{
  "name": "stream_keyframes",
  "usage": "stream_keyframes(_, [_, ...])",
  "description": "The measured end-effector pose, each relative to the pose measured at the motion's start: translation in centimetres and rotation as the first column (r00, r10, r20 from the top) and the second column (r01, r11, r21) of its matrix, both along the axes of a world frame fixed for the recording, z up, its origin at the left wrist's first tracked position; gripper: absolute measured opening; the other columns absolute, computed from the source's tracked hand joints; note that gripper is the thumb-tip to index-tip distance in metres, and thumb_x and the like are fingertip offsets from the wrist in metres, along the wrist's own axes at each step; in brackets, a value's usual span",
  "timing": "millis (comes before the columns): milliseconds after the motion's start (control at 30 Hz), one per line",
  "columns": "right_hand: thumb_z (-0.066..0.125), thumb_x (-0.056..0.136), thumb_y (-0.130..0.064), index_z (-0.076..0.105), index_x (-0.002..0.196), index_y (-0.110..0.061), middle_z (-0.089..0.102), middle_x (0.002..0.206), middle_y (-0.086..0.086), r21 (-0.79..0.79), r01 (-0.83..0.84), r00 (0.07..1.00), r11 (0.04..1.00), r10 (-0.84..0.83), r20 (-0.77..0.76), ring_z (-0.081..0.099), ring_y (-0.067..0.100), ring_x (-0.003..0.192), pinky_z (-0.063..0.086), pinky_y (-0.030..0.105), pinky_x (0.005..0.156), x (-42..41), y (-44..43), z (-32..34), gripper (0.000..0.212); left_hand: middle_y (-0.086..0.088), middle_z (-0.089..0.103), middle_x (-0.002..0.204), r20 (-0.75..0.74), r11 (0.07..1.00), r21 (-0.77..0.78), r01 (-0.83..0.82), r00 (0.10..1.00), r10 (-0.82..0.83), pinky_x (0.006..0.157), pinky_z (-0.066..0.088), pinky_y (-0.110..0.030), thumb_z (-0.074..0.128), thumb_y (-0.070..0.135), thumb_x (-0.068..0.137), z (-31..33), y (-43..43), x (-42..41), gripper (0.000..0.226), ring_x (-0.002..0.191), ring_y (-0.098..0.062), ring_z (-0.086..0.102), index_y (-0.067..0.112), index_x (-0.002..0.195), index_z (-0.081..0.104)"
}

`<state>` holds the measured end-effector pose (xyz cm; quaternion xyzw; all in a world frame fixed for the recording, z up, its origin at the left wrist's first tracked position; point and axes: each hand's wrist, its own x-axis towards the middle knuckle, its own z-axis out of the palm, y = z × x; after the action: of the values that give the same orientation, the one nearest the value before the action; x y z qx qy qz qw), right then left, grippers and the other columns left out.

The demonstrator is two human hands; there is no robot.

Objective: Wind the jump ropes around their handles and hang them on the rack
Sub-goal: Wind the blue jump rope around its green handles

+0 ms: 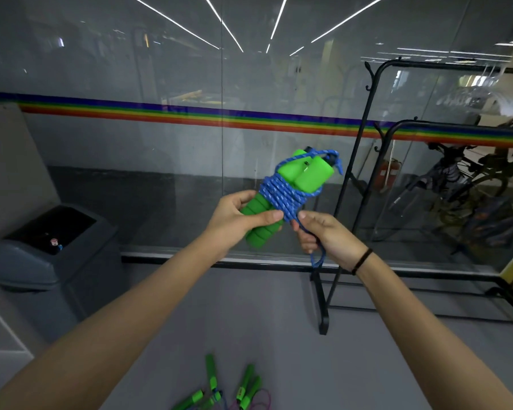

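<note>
Though nearly wound, not yet hung. Floor, low centre: spare green-handled ropes (211, 371), loose, pending. Left hand (234, 220): gripping paired green handles (305, 176). Blue rope (279, 193): coiled round handles between both hands, short tail left. Right hand (326, 235): pinching that tail. Rack (323, 309): right, apart from hands, no rope seen hanging.

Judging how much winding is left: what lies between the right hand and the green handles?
Head view: only a short stretch of blue rope, running from the right hand up to the coils on the green handles.
</note>
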<state>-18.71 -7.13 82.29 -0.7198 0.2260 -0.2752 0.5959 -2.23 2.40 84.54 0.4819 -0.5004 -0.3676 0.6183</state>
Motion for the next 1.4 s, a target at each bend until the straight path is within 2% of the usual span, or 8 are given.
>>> stream_keyframes(133, [0.03, 0.099, -0.019, 0.048, 0.073, -0.012, 0.029, 0.041, -0.012, -0.105, 0.024, 0.99, 0.994, -0.038, -0.134, 0.021, 0.001, 0.038, 0.021, 0.013, 0.04, -0.4, 0.8, 0.5, 0.032, -0.008, 0.073, 0.074, -0.009, 0.968, 0.075, -0.241, 0.97, 0.243, 0.066, 0.058, -0.033, 0.083, 0.012, 0.064, -0.6, -1.0, 1.1, 0.029, 0.064, -0.02, 0.069, 0.003, 0.086, 0.065])
stream_keyframes(400, [0.046, 0.094, -0.031, 0.065, 0.089, -0.018, 0.06, 0.077, 0.003, -0.773, -0.184, 0.779, 0.608, -0.39, -0.492, 0.057, 0.022, 0.078, 0.043, 0.031, 0.073, -1.3, 1.3, 2.7, 0.023, 0.002, 0.068, 0.094, 0.727, 0.864, -0.056, -0.501, 0.573, 0.379, 0.073, 0.043, -0.03, 0.083, 0.043, 0.058, -1.1, -0.3, 0.5, 0.048, 0.089, -0.021, 0.061, 0.024, 0.095, 0.059])
stream_keyframes(633, [0.064, 0.084, -0.027, 0.071, 0.089, -0.015, 0.071, 0.077, 0.011, -0.9, -0.025, 0.855, 0.434, -0.457, -0.244, 0.063, 0.027, 0.075, 0.047, 0.033, 0.071, -1.5, 2.2, 4.1, 0.015, -0.005, 0.067, 0.094, 0.855, 0.894, -0.095, -0.438, 0.424, 0.298, 0.071, 0.041, -0.031, 0.08, 0.042, 0.063, -0.8, 0.5, -0.5, 0.051, 0.092, -0.029, 0.061, 0.022, 0.103, 0.055])
stream_keyframes(900, [0.069, 0.079, -0.03, 0.07, 0.083, -0.016, 0.064, 0.063, 0.004, -0.866, 0.065, 0.887, 0.496, -0.427, -0.177, 0.048, 0.009, 0.052, 0.034, 0.012, 0.053, -1.1, 2.6, 4.5, 0.014, 0.002, 0.061, 0.095, 0.887, 0.968, 0.011, -0.252, 0.449, 0.107, 0.068, 0.041, -0.029, 0.08, 0.044, 0.063, -0.6, 0.5, -0.7, 0.054, 0.088, -0.02, 0.057, 0.022, 0.105, 0.054])
stream_keyframes(1000, [0.067, 0.08, -0.03, 0.068, 0.083, -0.017, 0.066, 0.065, 0.003, -0.854, 0.099, 0.892, 0.51, -0.427, -0.151, 0.054, 0.014, 0.056, 0.037, 0.014, 0.055, -1.1, 2.5, 4.8, 0.013, 0.009, 0.053, 0.079, 0.78, 0.987, 0.1, -0.123, 0.626, -0.001, 0.062, 0.039, -0.027, 0.072, 0.044, 0.074, -1.2, 0.8, -1.0, 0.037, 0.073, -0.011, 0.051, 0.023, 0.093, 0.048])
stream_keyframes(1133, [0.066, 0.082, -0.03, 0.067, 0.084, -0.019, 0.069, 0.076, 0.001, -0.851, 0.108, 0.902, 0.513, -0.41, -0.133, 0.06, 0.015, 0.068, 0.045, 0.02, 0.064, -1.1, 2.2, 5.3, 0.012, 0.005, 0.06, 0.089, 0.296, 0.972, 0.217, -0.095, 0.955, 0.028, 0.077, 0.043, -0.027, 0.036, 0.04, 0.097, -1.3, 1.0, -2.5, 0.026, 0.084, -0.012, 0.056, 0.025, 0.094, 0.056])
stream_keyframes(1233, [0.066, 0.082, -0.028, 0.068, 0.085, -0.019, 0.069, 0.08, 0.003, -0.854, 0.124, 0.905, 0.506, -0.41, -0.111, 0.063, 0.018, 0.073, 0.049, 0.03, 0.068, -1.3, 2.3, 5.5, 0.01, 0.0, 0.061, 0.095, 0.017, 0.942, 0.334, -0.002, 1.0, -0.004, 0.079, 0.049, -0.037, 0.033, 0.033, 0.1, -1.1, 1.0, -2.6, 0.025, 0.085, -0.018, 0.059, 0.025, 0.096, 0.056])
stream_keyframes(1400, [0.068, 0.08, -0.025, 0.069, 0.083, -0.019, 0.063, 0.069, -0.004, -0.829, 0.241, 0.9, 0.504, -0.436, -0.003, 0.052, 0.004, 0.059, 0.038, 0.013, 0.058, -1.6, 2.3, 5.3, 0.007, -0.011, 0.064, 0.103, -0.338, 0.9, 0.331, 0.284, 0.926, -0.168, 0.076, 0.049, -0.039, 0.05, 0.033, 0.091, -1.4, 1.0, -2.2, 0.02, 0.085, -0.029, 0.064, 0.022, 0.107, 0.05])
